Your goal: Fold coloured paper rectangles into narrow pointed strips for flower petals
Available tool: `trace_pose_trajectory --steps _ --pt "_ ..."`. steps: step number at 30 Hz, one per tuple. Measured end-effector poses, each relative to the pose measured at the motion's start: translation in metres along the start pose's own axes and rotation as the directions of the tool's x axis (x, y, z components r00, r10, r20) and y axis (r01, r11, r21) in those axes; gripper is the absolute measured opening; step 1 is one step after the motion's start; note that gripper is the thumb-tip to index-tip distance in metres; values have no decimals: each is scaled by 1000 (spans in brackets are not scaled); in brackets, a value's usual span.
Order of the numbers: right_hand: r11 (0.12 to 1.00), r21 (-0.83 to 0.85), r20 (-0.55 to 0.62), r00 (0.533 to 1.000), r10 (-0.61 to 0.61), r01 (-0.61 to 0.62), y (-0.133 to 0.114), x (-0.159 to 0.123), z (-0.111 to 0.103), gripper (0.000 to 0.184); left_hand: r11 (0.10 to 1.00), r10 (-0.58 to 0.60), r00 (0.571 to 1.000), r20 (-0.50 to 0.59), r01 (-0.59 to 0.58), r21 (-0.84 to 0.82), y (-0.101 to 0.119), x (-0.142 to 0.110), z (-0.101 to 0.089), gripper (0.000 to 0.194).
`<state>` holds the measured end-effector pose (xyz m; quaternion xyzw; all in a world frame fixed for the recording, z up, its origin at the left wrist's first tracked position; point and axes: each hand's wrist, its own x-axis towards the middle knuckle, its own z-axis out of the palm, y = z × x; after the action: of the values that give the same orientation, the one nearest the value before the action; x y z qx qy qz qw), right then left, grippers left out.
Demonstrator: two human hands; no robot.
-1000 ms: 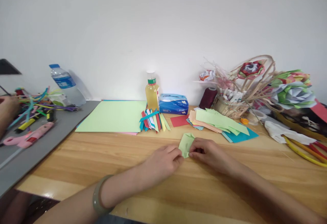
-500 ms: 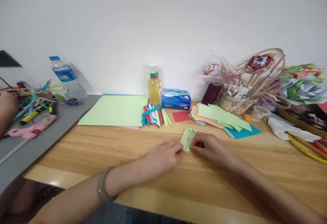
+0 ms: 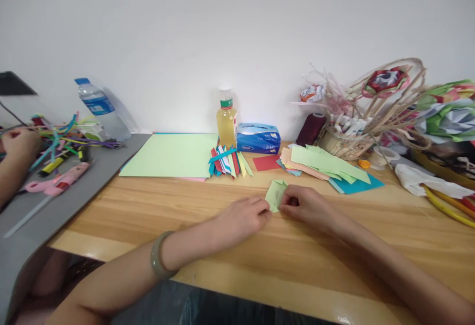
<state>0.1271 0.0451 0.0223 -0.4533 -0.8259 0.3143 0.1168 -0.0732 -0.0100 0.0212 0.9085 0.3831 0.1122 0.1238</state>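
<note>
While, in the head view, the bare left hand (image 3: 245,219) pinches the lower-left edge of a small folded light-green paper (image 3: 274,194), the right hand (image 3: 307,207) grips its right edge between thumb and fingers. It sits on the pale wooden table (image 3: 148,211), nearer than a flat red paper rectangle (image 3: 265,162).
</note>
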Motion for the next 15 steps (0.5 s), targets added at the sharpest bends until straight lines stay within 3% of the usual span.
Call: trace_pose_trajectory --steps 4,7,11,15 --pt "1000 -8 2 1000 -5 5 1 0 0 8 954 -196 981 -6 189 -232 2 4 -1 20" --pt "1000 -19 4 1000 -17 17 1 0 1 9 971 -133 991 -30 124 -202 0 5 2 23" --pt "999 -31 -7 1000 -16 16 -1 0 1 8 998 -44 999 -31 43 -44 -6 2 9 26" --pt "999 -48 -6 1000 -6 6 -2 -1 0 9 998 -62 998 8 62 -8 -3 2 6 25"
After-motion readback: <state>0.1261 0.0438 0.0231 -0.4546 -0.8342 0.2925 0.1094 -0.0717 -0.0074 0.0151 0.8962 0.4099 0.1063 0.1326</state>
